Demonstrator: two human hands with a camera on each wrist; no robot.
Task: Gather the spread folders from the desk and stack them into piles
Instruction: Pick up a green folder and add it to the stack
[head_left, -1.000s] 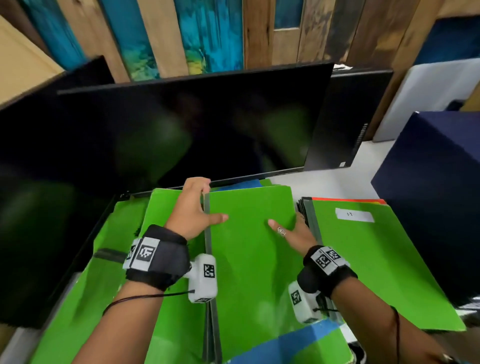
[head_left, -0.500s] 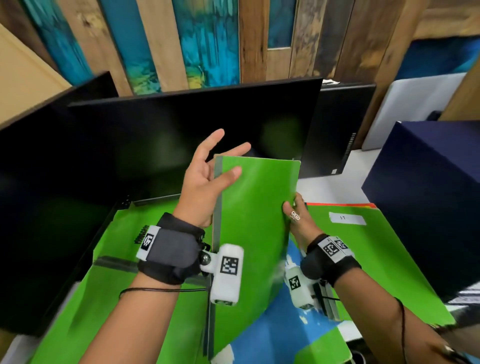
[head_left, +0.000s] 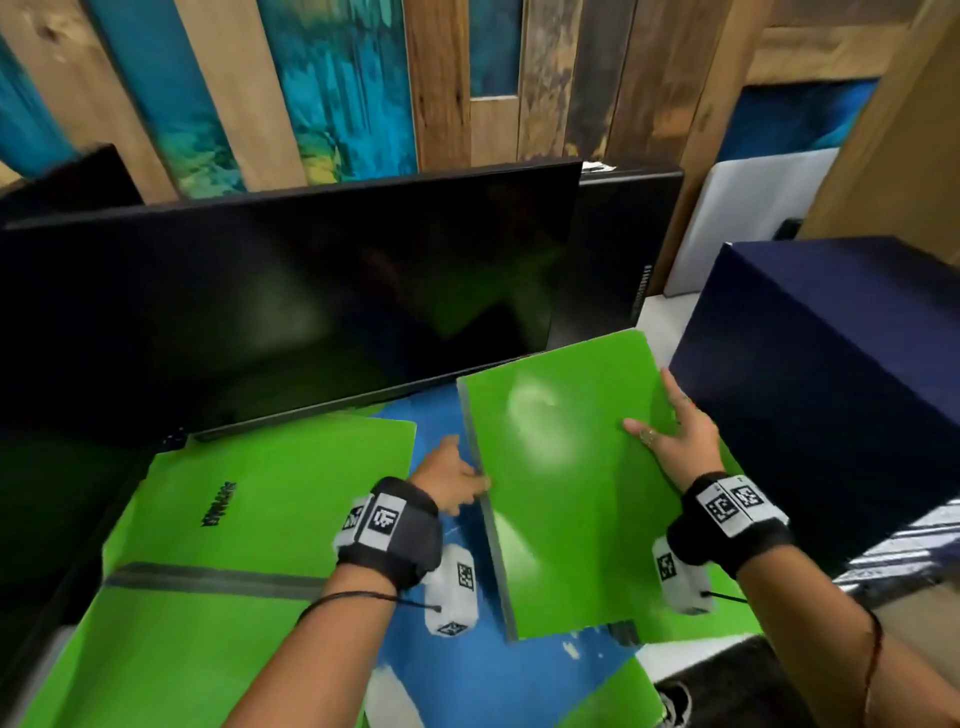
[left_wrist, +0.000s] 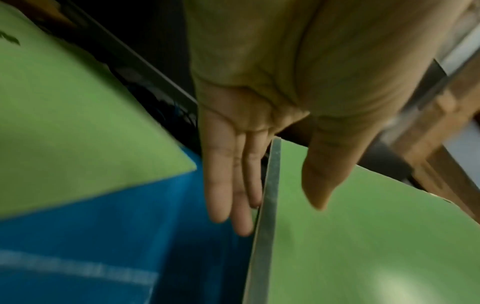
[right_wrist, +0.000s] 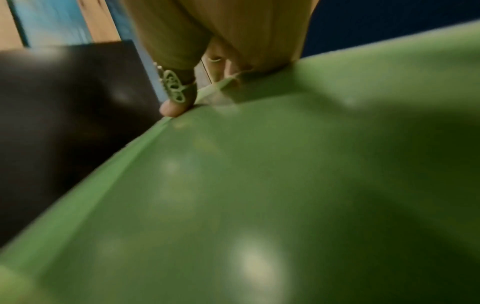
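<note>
A green folder (head_left: 566, 483) with a grey spine lies tilted between my hands, right of centre, over the right-hand green folder (head_left: 727, 608). My left hand (head_left: 454, 480) holds its spine edge, thumb on the cover and fingers underneath. On the right edge, my right hand (head_left: 675, 436) grips it with the thumb on top. To the left lies another green folder (head_left: 270, 483) with dark print. Below that sits a green one (head_left: 156, 654) with a dark spine. A blue folder (head_left: 447, 670) lies in the middle, partly covered.
Two black monitors (head_left: 285, 312) stand close behind the folders and at the left. A tall navy box (head_left: 831, 389) blocks the right side, near my right hand. A strip of white desk (head_left: 657, 312) shows between them.
The green folder, held upright half a second ago, has gone right and down to lie nearly flat over the right-hand folder. My left hand now holds the spine lower down.
</note>
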